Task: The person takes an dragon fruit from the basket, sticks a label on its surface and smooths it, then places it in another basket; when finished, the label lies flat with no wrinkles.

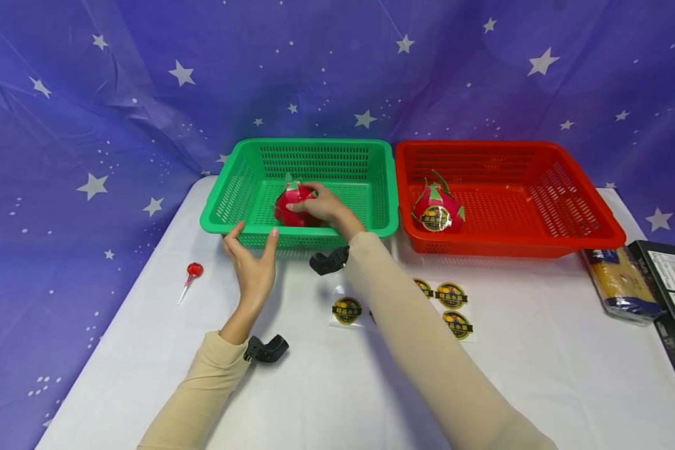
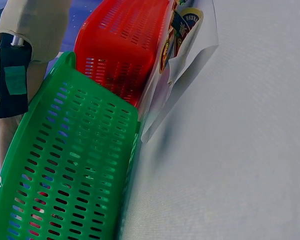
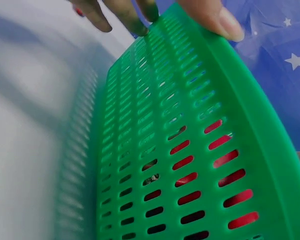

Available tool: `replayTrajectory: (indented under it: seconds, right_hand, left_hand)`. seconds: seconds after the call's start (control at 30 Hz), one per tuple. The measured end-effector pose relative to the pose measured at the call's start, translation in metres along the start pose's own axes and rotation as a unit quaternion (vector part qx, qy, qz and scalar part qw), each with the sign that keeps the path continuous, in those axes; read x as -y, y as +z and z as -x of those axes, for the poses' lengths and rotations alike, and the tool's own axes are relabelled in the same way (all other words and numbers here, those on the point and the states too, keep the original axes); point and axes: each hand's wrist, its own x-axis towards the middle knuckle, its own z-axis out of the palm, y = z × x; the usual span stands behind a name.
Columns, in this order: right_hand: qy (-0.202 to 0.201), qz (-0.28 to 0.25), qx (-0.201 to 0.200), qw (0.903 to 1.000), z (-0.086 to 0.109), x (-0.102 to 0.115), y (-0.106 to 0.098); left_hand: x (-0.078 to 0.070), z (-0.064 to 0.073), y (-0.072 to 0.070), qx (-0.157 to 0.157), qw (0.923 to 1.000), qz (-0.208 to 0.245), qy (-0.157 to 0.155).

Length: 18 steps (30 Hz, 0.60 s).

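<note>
Behind the green basket's rim (image 1: 343, 232), with room rightward, right hand (image 1: 323, 205) grips dragonfruit (image 1: 284, 211).

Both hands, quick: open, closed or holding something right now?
Left hand: open, touching the green basket.
Right hand: closed, holding a dragon fruit.

The left sleeve (image 1: 199, 384) and the right sleeve (image 1: 419, 337) are long, plain beige cloth; the left one creases softly near its cuff. The left hand (image 1: 252, 272) and right hand (image 1: 322, 205) are bare. By the left cuff sits a black, bent wrist mount (image 1: 268, 349) with small pale specks; its right-side twin (image 1: 329, 260) is also black and curved, showing a green square and a silvery metal bit in the left wrist view.
</note>
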Motion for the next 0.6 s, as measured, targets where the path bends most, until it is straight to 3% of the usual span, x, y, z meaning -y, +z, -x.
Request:
replayTrajectory:
  seconds: [0.37,0.6]
  right_hand:
    - [0.031,-0.096,-0.030,0.9944,0.0029,0.0008,-0.0034]
    - [0.010,-0.157,-0.042,0.9866,0.0067,0.0050,-0.0076]
  left_hand:
    - [0.0006,0.0014,-0.0008,-0.001,1.0000,0.000,0.000]
    - [0.0002,0.0004,-0.0006,-0.002,1.0000,0.000,0.005]
